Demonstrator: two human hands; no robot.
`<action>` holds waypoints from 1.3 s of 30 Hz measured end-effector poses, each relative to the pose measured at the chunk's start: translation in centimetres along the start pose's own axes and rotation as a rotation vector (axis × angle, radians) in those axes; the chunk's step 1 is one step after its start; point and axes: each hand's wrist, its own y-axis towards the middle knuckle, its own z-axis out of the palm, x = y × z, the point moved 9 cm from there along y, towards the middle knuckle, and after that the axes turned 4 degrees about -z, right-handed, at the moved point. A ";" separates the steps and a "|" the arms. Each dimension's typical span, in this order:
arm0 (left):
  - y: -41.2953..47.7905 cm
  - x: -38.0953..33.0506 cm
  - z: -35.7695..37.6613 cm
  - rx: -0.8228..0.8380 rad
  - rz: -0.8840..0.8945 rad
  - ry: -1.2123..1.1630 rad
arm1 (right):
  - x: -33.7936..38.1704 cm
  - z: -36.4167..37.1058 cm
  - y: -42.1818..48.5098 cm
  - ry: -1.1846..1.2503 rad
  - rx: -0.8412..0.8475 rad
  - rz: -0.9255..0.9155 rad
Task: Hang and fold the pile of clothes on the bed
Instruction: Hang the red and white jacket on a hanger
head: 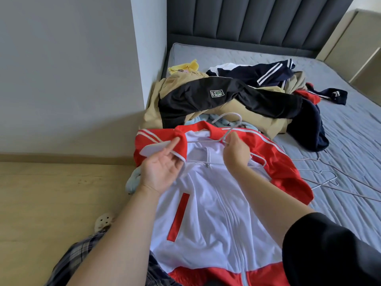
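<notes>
A red and white zip-front track jacket (208, 207) lies front-up across the near edge of the bed with the grey quilted cover (350, 129), its collar towards the headboard. A thin white wire hanger (228, 120) sits in the neck opening, with its hook sticking out past the collar.

The left hand (162, 164) is palm-up, and its thumb and fingers pinch the red collar flap on that side. The right hand (237, 153) is curled round the hanger's wire just below the hook.

Just beyond the jacket is the heaped pile of clothes (231, 96): a black garment with a green and white patch on top, tan fabric beneath, and a navy piece with white stripes behind.

More wire hangers (325, 178) lie on the bed cover to the right of the jacket. A dark grey padded headboard (257, 21) stands at the far end, and a pale wooden floor (41, 203) runs along the left.
</notes>
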 end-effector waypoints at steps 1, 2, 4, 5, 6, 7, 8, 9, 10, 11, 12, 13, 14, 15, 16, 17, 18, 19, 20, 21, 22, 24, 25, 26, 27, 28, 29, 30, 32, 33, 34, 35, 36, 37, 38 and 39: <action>0.0 1.2 0.4 0.010 -0.043 0.006 | 0.7 0.5 -0.1 0.016 0.062 0.000; 0.0 2.1 0.5 0.008 -0.077 0.013 | 1.5 0.9 -0.1 0.035 0.125 -0.011; -0.1 3.0 0.4 -0.012 -0.107 0.045 | 3.3 1.1 -0.1 0.137 0.243 -0.084; 0.0 2.9 0.1 -0.032 -0.098 0.046 | 4.3 0.9 -0.2 0.220 0.305 -0.134; 0.0 2.6 -0.3 -0.064 -0.074 0.036 | 5.2 0.7 -0.4 0.310 0.377 -0.177; -0.1 2.3 -0.8 -0.096 -0.049 0.022 | 5.8 0.6 -0.8 0.387 0.458 -0.202; -0.1 2.1 -1.1 -0.119 -0.034 0.016 | 6.3 0.5 -1.2 0.443 0.525 -0.212; -0.1 2.0 -1.3 -0.132 -0.030 0.008 | 6.6 0.3 -1.4 0.475 0.549 -0.203; -0.1 2.0 -1.3 -0.134 -0.033 0.005 | 6.5 -0.1 -1.1 0.491 0.515 -0.167; -0.2 2.1 -0.9 -0.116 -0.041 -0.005 | 5.8 -0.8 -0.4 0.494 0.412 -0.095; -0.2 2.4 -0.4 -0.084 -0.050 -0.018 | 4.6 -1.7 0.4 0.492 0.270 0.016; -0.3 2.6 0.2 -0.050 -0.057 -0.028 | 3.2 -2.6 1.0 0.503 0.135 0.137; -0.5 3.0 0.6 -0.033 -0.064 -0.017 | 2.0 -3.1 1.3 0.540 0.037 0.235; -0.6 3.2 0.8 -0.048 -0.070 0.020 | 1.4 -3.1 1.4 0.592 -0.015 0.286; -0.7 3.6 0.7 -0.092 -0.078 0.085 | 1.5 -2.8 1.3 0.626 -0.013 0.288; -0.7 4.1 0.2 -0.152 -0.094 0.159 | 2.1 -2.2 1.1 0.622 0.023 0.253; -0.7 4.5 -0.2 -0.218 -0.116 0.271 | 2.8 -1.6 0.7 0.607 0.059 0.206; -0.9 4.7 -0.5 -0.282 -0.128 0.422 | 3.4 -1.2 0.3 0.602 0.070 0.166; -1.1 4.3 -0.7 -0.349 -0.108 0.633 | 3.7 -1.1 0.0 0.618 0.058 0.145; -1.4 3.0 -0.7 -0.415 -0.022 0.909 | 3.8 -1.3 -0.2 0.654 0.036 0.135; -1.8 0.9 0.1 -0.479 0.184 1.237 | 4.0 -1.5 -0.3 0.683 0.022 0.118; -4.4 -3.1 4.0 -0.566 0.805 1.663 | 4.9 -2.3 -0.3 0.677 0.019 0.035; -5.3 -3.7 5.3 -0.522 1.013 1.724 | 5.8 -3.0 -0.5 0.649 0.017 -0.038; -5.6 -4.0 6.2 -0.460 1.097 1.766 | 6.8 -3.8 -0.7 0.618 0.011 -0.120; -5.3 -4.1 6.6 -0.409 1.083 1.830 | 8.0 -4.5 -0.9 0.588 0.011 -0.202; -4.6 -4.1 6.3 -0.400 1.005 1.905 | 9.1 -5.0 -1.2 0.560 0.020 -0.272; -4.1 -4.2 6.0 -0.408 0.924 1.954 | 10.0 -5.3 -1.4 0.544 0.042 -0.326; -3.7 -4.2 5.5 -0.415 0.852 1.961 | 10.8 -5.4 -1.6 0.534 0.069 -0.372; -3.3 -4.3 4.8 -0.414 0.801 1.892 | 12.1 -5.4 -2.1 0.495 0.110 -0.454; -3.5 -4.5 4.6 -0.432 0.817 1.857 | 12.6 -5.2 -2.3 0.470 0.114 -0.483; -3.6 -4.8 4.3 -0.472 0.827 1.830 | 12.9 -5.1 -2.6 0.452 0.098 -0.495; -3.6 -5.1 3.9 -0.517 0.824 1.809 | 13.2 -5.2 -2.9 0.448 0.060 -0.501; -3.6 -5.5 3.4 -0.555 0.823 1.785 | 13.5 -5.5 -3.2 0.460 0.003 -0.514; -3.6 -5.7 3.0 -0.578 0.820 1.759 | 13.8 -5.7 -3.6 0.471 -0.065 -0.539; -3.6 -5.9 2.4 -0.593 0.806 1.724 | 13.9 -5.9 -4.0 0.463 -0.134 -0.571; -3.5 -6.0 1.8 -0.614 0.784 1.684 | 13.8 -6.0 -4.3 0.442 -0.192 -0.597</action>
